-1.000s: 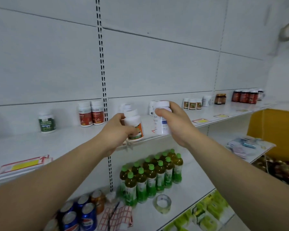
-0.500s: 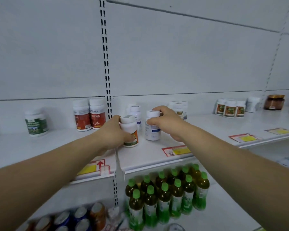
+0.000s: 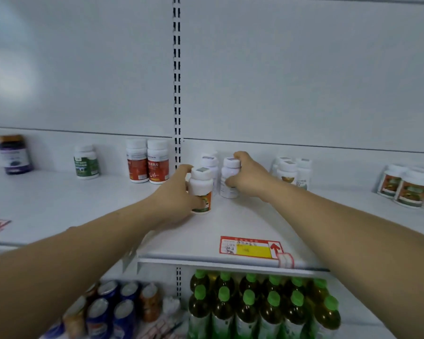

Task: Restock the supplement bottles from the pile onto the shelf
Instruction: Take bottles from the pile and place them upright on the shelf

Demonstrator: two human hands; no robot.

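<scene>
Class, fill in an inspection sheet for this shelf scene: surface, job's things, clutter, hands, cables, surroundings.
Surface: white shelf, price tag at its front edge.
Job's things: orange-label bottle and white bottle, both upright on the shelf; more white bottles behind them.
Clutter: red-label bottles, green-label bottle, purple bottle, further bottles to the right.
Hands: left hand grips the orange-label bottle; right hand grips the white bottle.
Cables: nothing seen.
Surroundings: green-capped drinks and cans on the shelf below; white back panel.

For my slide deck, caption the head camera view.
Left hand and right hand each set a white supplement bottle upright on the shelf.
</scene>
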